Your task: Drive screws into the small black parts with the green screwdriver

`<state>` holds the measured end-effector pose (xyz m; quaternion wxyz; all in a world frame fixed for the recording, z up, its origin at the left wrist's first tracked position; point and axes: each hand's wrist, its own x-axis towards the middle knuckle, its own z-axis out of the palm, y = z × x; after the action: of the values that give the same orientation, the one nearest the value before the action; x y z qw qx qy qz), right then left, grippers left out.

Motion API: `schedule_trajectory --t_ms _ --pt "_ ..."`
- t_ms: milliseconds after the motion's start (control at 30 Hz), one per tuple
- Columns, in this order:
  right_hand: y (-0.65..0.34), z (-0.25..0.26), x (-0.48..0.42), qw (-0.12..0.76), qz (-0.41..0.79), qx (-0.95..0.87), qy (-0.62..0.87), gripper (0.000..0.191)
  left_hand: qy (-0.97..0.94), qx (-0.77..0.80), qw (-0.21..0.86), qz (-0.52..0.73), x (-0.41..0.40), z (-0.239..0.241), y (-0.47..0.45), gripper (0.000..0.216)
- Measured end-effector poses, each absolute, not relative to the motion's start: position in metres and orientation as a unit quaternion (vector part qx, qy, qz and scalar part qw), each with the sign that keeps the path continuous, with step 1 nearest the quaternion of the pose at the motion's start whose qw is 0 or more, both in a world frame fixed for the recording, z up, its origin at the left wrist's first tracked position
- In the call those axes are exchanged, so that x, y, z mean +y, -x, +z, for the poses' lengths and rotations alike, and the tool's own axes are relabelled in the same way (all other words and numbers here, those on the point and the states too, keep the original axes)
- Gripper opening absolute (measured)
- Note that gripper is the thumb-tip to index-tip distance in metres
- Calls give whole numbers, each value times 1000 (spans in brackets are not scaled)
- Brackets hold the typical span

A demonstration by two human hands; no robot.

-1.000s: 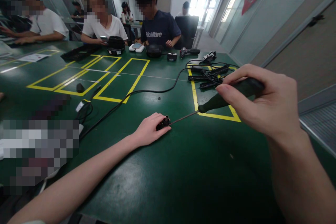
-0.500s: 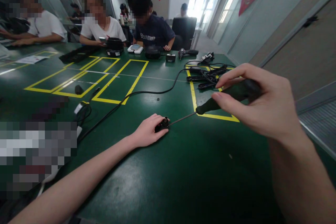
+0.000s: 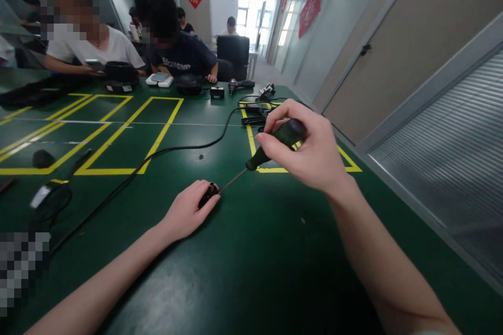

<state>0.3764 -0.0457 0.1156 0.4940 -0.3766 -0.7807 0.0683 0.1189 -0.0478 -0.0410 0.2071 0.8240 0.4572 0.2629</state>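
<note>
My left hand [image 3: 188, 208] rests on the green table [image 3: 251, 261] and grips a small black part [image 3: 208, 196] between thumb and fingers. A short dark cylinder sticks up from that part; most of the rest is hidden by the hand. My right hand [image 3: 308, 149] is closed around the dark green handle of a screwdriver [image 3: 271, 145]. The thin shaft slants down to the left, and its tip meets the black part or lies right beside it; I cannot tell which.
A black cable [image 3: 184, 146] crosses the table from lower left to dark tools [image 3: 253, 115] at the back right. Yellow tape [image 3: 163, 128] marks rectangles. A power drill [image 3: 240, 85] lies at the far edge. People [image 3: 181, 52] sit opposite. A dark lump [image 3: 42, 158] lies left.
The camera view has turned right, so the scene sits farther left. My right hand and the screwdriver are farther from the camera, with the handle tilted more upright. Both hands keep their grips.
</note>
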Motion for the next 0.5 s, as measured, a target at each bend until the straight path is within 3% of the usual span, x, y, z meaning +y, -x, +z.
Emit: schedule_trajectory --t_ms 500 --pt "-381 117 -46 462 77 -782 411 19 -827 454 197 266 -48 -43 -118 26"
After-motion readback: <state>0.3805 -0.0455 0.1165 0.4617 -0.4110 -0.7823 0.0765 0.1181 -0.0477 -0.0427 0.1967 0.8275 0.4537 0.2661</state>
